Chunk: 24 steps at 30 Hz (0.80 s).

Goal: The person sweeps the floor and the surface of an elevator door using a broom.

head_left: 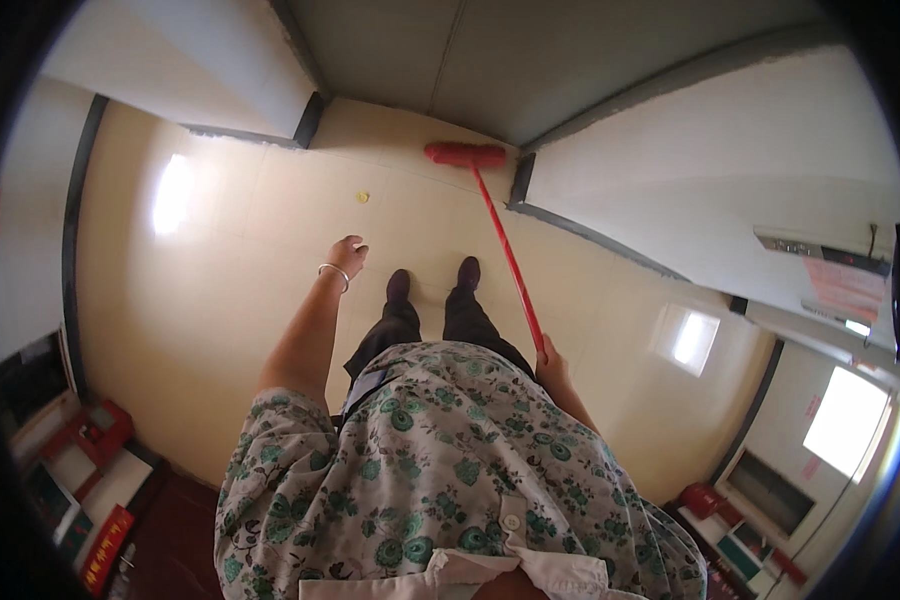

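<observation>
My right hand (553, 363) is closed around the red handle of a push broom (504, 238), low at my right side. The broom's red head (465, 154) rests on the floor in front of a grey door or panel, close to its right-hand corner. My left hand (349, 255) hangs in front of me over the tiled floor, its fingers loosely curled, with a bangle at the wrist; no object shows in it. Beyond that hand a small yellow item (362, 197), too small to identify, lies on the floor.
Ahead stands the grey door or panel (435, 60), between white walls with dark grey skirting (600, 244). My dark shoes (398, 285) are on the pale tiles. Red boxes (109, 431) stand at the lower left, a red container (701, 500) at the lower right.
</observation>
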Tool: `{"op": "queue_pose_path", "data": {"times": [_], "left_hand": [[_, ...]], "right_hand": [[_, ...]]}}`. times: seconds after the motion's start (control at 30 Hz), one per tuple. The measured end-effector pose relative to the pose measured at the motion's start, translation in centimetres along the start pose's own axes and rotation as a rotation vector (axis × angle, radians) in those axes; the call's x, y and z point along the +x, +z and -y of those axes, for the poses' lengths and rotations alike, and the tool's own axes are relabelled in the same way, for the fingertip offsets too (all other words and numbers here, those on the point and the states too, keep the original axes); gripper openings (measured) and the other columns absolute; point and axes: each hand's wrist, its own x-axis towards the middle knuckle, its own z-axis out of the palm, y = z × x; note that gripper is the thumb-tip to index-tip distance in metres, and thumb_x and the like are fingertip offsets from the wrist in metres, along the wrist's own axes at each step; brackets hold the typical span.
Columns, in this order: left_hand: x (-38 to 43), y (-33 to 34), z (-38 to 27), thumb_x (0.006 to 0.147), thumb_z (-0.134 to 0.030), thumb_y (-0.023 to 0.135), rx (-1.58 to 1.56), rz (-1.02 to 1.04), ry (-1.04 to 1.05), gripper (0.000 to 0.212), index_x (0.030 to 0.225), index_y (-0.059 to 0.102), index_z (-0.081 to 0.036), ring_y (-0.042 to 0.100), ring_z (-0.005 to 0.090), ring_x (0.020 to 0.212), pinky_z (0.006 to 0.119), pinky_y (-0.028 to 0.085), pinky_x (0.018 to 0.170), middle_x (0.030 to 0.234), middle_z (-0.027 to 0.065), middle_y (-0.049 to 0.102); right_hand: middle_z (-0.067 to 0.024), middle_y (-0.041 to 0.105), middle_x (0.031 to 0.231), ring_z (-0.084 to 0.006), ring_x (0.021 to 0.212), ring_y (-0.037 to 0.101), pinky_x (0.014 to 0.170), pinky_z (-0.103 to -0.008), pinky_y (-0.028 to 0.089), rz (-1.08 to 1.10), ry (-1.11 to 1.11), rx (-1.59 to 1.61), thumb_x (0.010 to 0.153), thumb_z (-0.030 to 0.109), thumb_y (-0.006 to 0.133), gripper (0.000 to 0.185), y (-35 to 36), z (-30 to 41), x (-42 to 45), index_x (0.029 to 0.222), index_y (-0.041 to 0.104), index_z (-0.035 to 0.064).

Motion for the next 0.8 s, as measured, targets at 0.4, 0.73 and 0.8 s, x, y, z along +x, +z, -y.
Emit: {"op": "queue_pose_path", "data": {"times": [0.4, 0.73, 0.8], "left_hand": [[-6.7, 0.4, 7.6, 0.080, -0.031, 0.044, 0.508, 0.540, -0.113, 0.037, 0.078, 0.067, -0.002, 0.061, 0.0368, 0.088, 0.044, 0.048, 0.081, 0.088, 0.0213, 0.064], [0.2, -0.3, 6.0, 0.082, -0.027, 0.057, 0.501, 0.295, -0.042, 0.031, 0.103, 0.064, -0.004, 0.061, 0.0293, 0.098, 0.038, 0.049, 0.086, 0.106, 0.0165, 0.064], [0.7, 0.7, 2.5, 0.081, -0.026, 0.060, 0.332, 0.277, -0.104, 0.032, 0.105, 0.063, -0.004, 0.063, 0.0280, 0.095, 0.037, 0.050, 0.084, 0.105, 0.0157, 0.065]], "right_hand": [[-0.0038, 0.058, 0.066, -0.0108, 0.056, 0.054, 0.053, -0.0271, 0.045, 0.017, 0.434, 0.502, 0.091, 0.019, 0.053, 0.039, -4.6, 7.7, -12.0, 0.129, 0.053, 0.0101], [-0.0251, 0.063, 0.097, -0.0345, 0.091, 0.063, 0.077, -0.0377, 0.049, -0.235, 0.101, 0.310, 0.092, 0.018, 0.048, 0.037, 4.9, 3.4, -7.1, 0.127, 0.051, 0.0072], [-0.0285, 0.060, 0.107, -0.0379, 0.104, 0.059, 0.086, -0.0370, 0.047, 0.014, 0.440, 0.329, 0.091, 0.013, 0.047, 0.036, 2.9, 4.8, -11.3, 0.124, 0.051, 0.0003]]}}
